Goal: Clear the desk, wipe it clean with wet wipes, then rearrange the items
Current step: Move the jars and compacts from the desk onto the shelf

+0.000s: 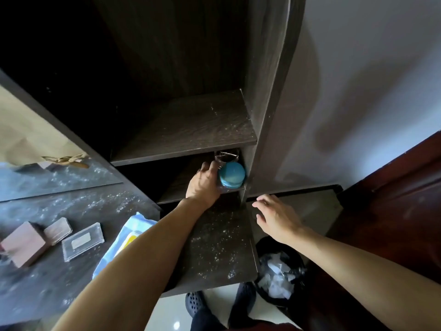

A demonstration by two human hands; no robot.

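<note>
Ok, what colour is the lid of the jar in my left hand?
Blue, leaning teal; the lid shows best in the head view.

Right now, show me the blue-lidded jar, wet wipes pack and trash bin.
blue-lidded jar [232,174]: head view, on its lid.
wet wipes pack [117,242]: head view, on its blue wrapper.
trash bin [261,248]: head view, on its black rim.

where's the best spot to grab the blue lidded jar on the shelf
Grip the jar by its side below the blue lid, from the left front as the left hand does: the upright panel closes off its right, and a glass stands behind it.
</note>
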